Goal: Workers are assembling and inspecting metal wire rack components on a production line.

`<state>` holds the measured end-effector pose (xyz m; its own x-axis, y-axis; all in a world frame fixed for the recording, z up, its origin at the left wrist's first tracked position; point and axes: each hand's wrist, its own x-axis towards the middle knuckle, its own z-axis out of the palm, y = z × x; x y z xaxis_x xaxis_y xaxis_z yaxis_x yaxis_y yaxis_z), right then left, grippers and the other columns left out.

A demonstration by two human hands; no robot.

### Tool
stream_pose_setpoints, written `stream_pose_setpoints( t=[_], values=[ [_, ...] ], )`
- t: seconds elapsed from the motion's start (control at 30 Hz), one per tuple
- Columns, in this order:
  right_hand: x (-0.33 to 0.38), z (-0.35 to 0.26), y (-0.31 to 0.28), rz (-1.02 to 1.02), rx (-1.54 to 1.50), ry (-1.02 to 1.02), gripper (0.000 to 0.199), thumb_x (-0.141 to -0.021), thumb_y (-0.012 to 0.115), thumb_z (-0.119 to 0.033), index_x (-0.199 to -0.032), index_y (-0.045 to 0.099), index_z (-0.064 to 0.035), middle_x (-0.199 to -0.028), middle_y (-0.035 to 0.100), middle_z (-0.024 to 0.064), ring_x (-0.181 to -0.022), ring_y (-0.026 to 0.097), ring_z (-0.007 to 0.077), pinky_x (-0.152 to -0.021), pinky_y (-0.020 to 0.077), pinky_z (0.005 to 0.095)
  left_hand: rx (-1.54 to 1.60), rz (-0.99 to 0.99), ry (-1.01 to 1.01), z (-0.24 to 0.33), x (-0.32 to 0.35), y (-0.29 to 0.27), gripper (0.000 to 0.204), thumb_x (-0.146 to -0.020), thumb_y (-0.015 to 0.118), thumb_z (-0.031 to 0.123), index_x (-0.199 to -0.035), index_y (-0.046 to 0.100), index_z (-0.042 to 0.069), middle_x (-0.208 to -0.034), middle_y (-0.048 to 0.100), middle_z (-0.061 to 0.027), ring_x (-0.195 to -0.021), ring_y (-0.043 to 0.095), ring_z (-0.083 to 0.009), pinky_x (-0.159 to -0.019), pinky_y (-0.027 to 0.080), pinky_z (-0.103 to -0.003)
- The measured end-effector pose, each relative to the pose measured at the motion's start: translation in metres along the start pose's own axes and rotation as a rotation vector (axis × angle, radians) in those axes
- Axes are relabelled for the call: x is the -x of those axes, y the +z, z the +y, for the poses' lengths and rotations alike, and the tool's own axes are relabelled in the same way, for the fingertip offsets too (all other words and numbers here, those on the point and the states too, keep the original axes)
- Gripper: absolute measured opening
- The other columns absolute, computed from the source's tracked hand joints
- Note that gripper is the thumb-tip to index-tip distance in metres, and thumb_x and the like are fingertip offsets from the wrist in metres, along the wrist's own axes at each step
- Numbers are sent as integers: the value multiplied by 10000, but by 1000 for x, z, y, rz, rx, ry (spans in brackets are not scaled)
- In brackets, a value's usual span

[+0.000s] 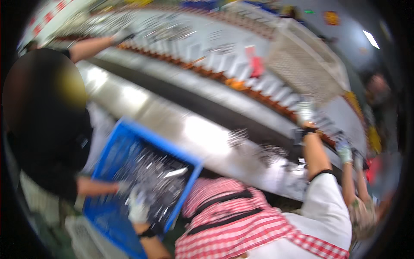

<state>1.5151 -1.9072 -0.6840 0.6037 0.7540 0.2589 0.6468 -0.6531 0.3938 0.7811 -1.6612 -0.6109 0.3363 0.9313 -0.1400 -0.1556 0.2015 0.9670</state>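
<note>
My left hand (139, 206), in a white glove, reaches down into a blue plastic crate (196, 170) on my left. It is among many loose, shiny metal pieces (161, 183) whose kind is too blurred to name. My right hand (305, 111), also gloved in white, stretches forward to the brown toothed edge (276, 100) of a long conveyor. Thin metal pieces hang or lie along that edge. Motion smears the fingers of both hands, so whether either holds anything cannot be made out.
A steel ledge (142, 101) runs between me and the conveyor, with small metal pieces (274, 153) on it. A pale perforated crate (302, 56) sits at the far right. A co-worker in black (47, 129) reaches into the blue crate; other gloved hands (344, 151) work at the right.
</note>
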Motion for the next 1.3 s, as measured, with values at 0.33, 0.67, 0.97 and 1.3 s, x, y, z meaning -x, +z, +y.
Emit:
stream_pose_setpoints(
  t=[0.33, 0.67, 0.97, 1.3],
  values=[
    [-74, -66, -59, 272, -1157, 548, 159, -859, 559, -98, -997, 570, -18, -788, 596, 56, -670, 489, 170, -639, 437, 293, -38, -106, -36, -4, 12, 51, 306, -841, 606, 304, -927, 513, 25, -755, 588, -70, -513, 535, -109, -419, 451, -225],
    [-91, -82, -83, 591, -1887, 518, 221, -839, 546, -214, -931, 582, -16, -888, 610, 92, -785, 577, 236, -704, 474, 348, -46, -98, -23, -3, 48, 68, 447, -792, 656, 413, -900, 493, 12, -751, 569, -83, -512, 536, -114, -422, 453, -222],
    [10, 57, -15, 480, -1383, 648, 244, -879, 566, -261, -917, 573, -20, -825, 642, 67, -753, 557, 147, -692, 440, 271, -229, -105, -28, -33, 143, 85, 341, -873, 544, 180, -1148, 479, -12, -954, 563, -125, -733, 548, -193, -639, 471, -289],
    [21, 77, 60, 285, -1168, 380, 331, -859, 524, -290, -1043, 583, -21, -920, 610, 252, -876, 559, 433, -701, 453, 455, -66, -155, -100, -51, 159, 170, 493, -773, 675, 418, -941, 494, -8, -794, 588, -95, -524, 553, -126, -430, 471, -235]
  ],
)
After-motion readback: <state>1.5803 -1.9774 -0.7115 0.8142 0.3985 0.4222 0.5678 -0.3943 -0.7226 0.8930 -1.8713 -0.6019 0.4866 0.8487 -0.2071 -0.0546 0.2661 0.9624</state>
